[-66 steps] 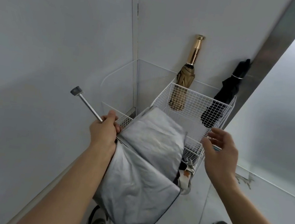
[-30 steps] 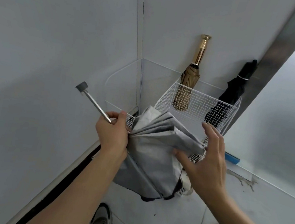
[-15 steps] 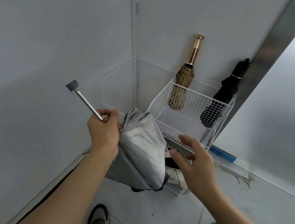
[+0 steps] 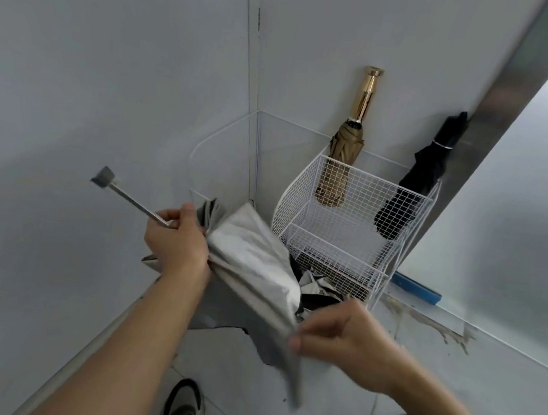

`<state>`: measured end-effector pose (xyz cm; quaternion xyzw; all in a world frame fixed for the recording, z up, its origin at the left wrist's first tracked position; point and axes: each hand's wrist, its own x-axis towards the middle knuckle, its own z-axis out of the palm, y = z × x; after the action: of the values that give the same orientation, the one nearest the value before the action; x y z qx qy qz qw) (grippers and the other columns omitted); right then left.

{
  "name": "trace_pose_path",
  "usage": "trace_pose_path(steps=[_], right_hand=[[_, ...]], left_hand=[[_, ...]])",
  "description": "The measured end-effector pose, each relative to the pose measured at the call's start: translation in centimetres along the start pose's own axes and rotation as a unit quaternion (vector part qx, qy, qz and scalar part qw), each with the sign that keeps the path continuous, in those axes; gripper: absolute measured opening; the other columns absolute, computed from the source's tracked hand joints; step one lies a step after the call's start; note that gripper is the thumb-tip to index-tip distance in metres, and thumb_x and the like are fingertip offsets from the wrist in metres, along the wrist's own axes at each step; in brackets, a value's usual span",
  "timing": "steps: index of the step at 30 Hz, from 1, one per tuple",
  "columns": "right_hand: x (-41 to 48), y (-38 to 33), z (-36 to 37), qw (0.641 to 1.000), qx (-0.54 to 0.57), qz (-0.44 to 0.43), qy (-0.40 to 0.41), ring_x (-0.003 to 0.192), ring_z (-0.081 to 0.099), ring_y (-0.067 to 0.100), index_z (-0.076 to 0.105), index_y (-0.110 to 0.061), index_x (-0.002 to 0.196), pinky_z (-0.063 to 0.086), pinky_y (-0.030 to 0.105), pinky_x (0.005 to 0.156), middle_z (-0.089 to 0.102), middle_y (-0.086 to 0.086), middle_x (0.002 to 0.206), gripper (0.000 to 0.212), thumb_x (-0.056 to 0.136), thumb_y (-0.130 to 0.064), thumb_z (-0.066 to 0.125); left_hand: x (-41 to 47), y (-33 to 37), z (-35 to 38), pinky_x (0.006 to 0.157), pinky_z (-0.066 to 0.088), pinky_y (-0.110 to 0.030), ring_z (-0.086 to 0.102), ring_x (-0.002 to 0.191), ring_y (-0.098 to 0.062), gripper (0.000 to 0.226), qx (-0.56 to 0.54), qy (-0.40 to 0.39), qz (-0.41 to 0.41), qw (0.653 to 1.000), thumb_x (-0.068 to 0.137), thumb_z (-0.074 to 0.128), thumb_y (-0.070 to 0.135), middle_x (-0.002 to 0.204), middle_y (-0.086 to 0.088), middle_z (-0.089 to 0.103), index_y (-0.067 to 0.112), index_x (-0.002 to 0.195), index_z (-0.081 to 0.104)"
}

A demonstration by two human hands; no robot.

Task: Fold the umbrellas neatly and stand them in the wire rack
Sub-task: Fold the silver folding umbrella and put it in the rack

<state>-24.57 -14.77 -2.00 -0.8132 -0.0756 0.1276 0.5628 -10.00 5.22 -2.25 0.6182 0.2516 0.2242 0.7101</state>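
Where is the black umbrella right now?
In the head view, the black umbrella stands at upper right, in the far right corner of the wire rack, right of the gold-handled umbrella and leaning toward the metal strip.

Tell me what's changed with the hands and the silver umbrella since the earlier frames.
The right hand, open beside the wire rack earlier, dropped toward the person and now pinches the silver umbrella at its lower canopy edge; the spread fabric is gathered narrower. The left hand still grips the shaft; the gold umbrella and black umbrella remain in the rack.
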Motion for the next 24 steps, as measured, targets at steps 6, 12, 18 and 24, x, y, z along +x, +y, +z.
trace_pose_path(steps=[6, 12, 18, 24], right_hand=[[-0.1, 0.4, 0.2, 0.993, -0.012, 0.044, 0.111, 0.068, 0.068, 0.005, 0.079, -0.02, 0.083, 0.054, 0.021, 0.066, 0.075, -0.006, 0.077, 0.005, 0.086, -0.021, 0.075], [1.3, 1.8, -2.1, 0.958, -0.016, 0.066, 0.279, 0.1, 0.065, 0.001, 0.069, -0.028, 0.115, 0.052, 0.023, 0.086, 0.07, -0.017, 0.105, 0.036, 0.081, -0.032, 0.078], [1.5, 2.1, -1.5, 0.932, 0.002, -0.014, 0.362, 0.081, 0.065, 0.003, 0.079, -0.032, 0.082, 0.051, 0.028, 0.072, 0.072, -0.015, 0.086, 0.008, 0.082, -0.024, 0.078], [1.1, 2.3, -0.4, 0.876, -0.218, -0.16, 0.4, 0.1, 0.066, 0.011, 0.077, -0.025, 0.105, 0.058, 0.04, 0.082, 0.07, -0.009, 0.115, 0.022, 0.092, -0.034, 0.063]], left_hand=[[-0.3, 0.6, -0.1, 0.043, 0.038, -0.012, 0.047, 0.034, 0.0, 0.022, 0.025, -0.097, -0.004, 0.995, 0.095, 0.063, 0.009, 0.048, -0.003, 0.053, 0.01, 0.077, 0.05], [-3.9, 1.1, 0.6, 0.047, 0.044, -0.02, 0.04, 0.036, -0.006, 0.023, -0.01, -0.267, -0.018, 0.964, 0.093, 0.064, 0.006, 0.037, 0.005, 0.041, 0.01, 0.076, 0.049], [-4.5, 0.6, 0.8, 0.043, 0.044, -0.019, 0.041, 0.033, -0.006, 0.024, -0.008, -0.247, -0.009, 0.969, 0.093, 0.063, 0.004, 0.035, 0.005, 0.043, 0.008, 0.075, 0.049], [-1.8, 0.0, 0.4, 0.044, 0.041, -0.017, 0.046, 0.034, -0.002, 0.027, 0.028, -0.114, 0.012, 0.993, 0.093, 0.065, 0.008, 0.047, -0.004, 0.053, 0.014, 0.073, 0.048]])
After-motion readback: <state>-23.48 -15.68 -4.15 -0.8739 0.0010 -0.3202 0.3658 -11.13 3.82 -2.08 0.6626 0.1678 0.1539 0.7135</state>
